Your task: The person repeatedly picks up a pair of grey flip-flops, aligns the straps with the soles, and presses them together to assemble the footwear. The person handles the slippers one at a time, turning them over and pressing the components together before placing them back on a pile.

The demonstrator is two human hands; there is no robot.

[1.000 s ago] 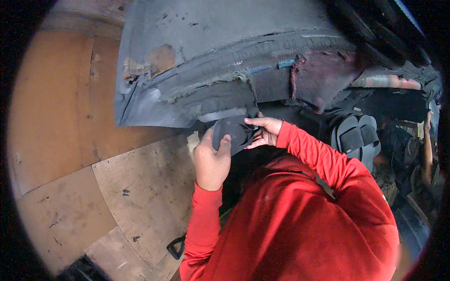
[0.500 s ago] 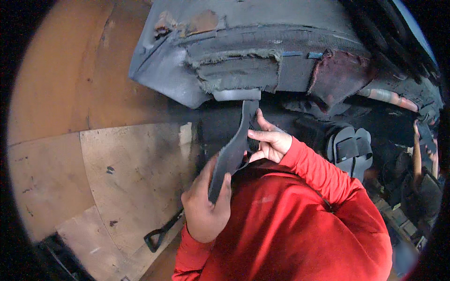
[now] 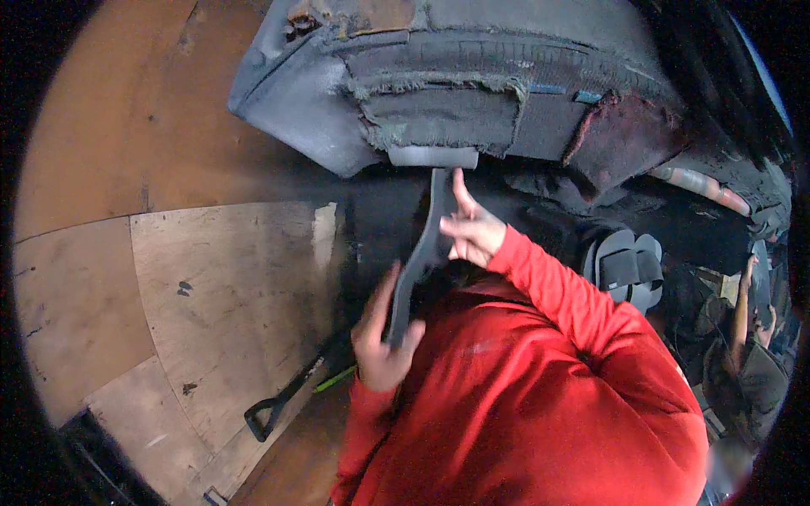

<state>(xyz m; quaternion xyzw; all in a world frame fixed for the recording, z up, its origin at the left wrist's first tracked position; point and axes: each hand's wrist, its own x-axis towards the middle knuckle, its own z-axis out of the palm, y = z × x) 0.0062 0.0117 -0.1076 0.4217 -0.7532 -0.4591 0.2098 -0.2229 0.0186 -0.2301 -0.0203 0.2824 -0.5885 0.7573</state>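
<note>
A grey sandal [image 3: 406, 291] stands edge-on between my hands, its thick sole turned to the left. Its far end is right at a pale grey roller [image 3: 434, 158] under the worn machine hood; I cannot tell whether they touch. My left hand [image 3: 381, 352] is around the near end, fingers on the left side and thumb on the right, slightly blurred. From the right, my right hand [image 3: 477, 238] grips the far half, thumb over it and index finger stretched toward the roller. Most of the sandal's strap side is hidden.
Frayed cloth flaps, one grey [image 3: 443, 118] and one dark red [image 3: 620, 135], hang from the hood. Several grey slide sandals [image 3: 629, 266] stand to the right. A black handle [image 3: 268, 413] and a green strip [image 3: 333, 379] lie left. Another person's arm [image 3: 742, 304] shows far right.
The sandal has turned more edge-on, showing less of its sole face. My left hand has shifted slightly with it, and my right index finger now reaches closer to the roller.
</note>
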